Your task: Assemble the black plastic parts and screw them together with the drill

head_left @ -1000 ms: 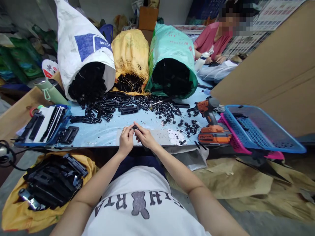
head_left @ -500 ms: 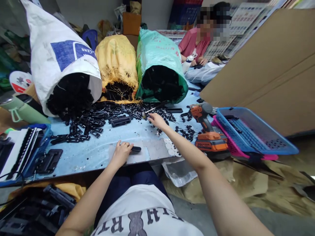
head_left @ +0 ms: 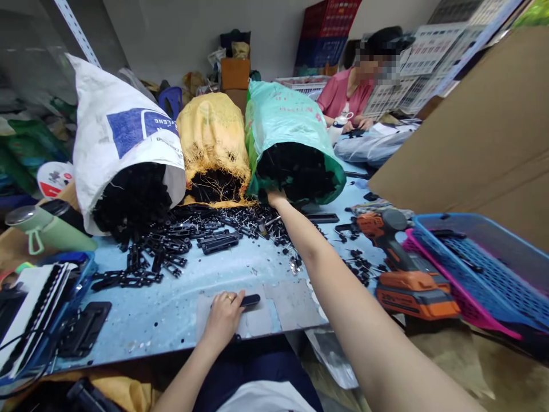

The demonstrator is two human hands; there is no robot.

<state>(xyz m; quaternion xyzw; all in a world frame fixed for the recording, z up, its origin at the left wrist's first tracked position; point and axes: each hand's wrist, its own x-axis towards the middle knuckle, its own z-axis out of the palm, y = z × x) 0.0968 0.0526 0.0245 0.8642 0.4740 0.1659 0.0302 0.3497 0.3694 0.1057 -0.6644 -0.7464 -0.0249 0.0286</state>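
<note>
My left hand (head_left: pixel 225 315) is closed around a long black plastic part (head_left: pixel 251 300), whose rounded end sticks out to the right over a grey pad (head_left: pixel 257 319) at the table's near edge. Farther forward, my right hand (head_left: pixel 275 197) reaches to the lower left of the mouth of a green bag (head_left: pixel 285 117), which is full of black parts (head_left: pixel 295 171). The bag's edge and the shadow there hide the right fingers. Below that wrist lie loose screws (head_left: pixel 244 220) and a small metal-tipped tool (head_left: pixel 262 226).
A white sack (head_left: pixel 124 103) and a yellow sack (head_left: pixel 212 126) spill black parts (head_left: pixel 158 246) onto the blue table. An orange cordless drill (head_left: pixel 412 292) and blue basket (head_left: pixel 484 274) are on the right. A green tumbler (head_left: pixel 55 229) lies left. A co-worker (head_left: pixel 347 91) sits beyond.
My right hand has moved forward from the screw pile to the green bag's mouth. My left hand keeps hold of the black part. The head view has tilted up.
</note>
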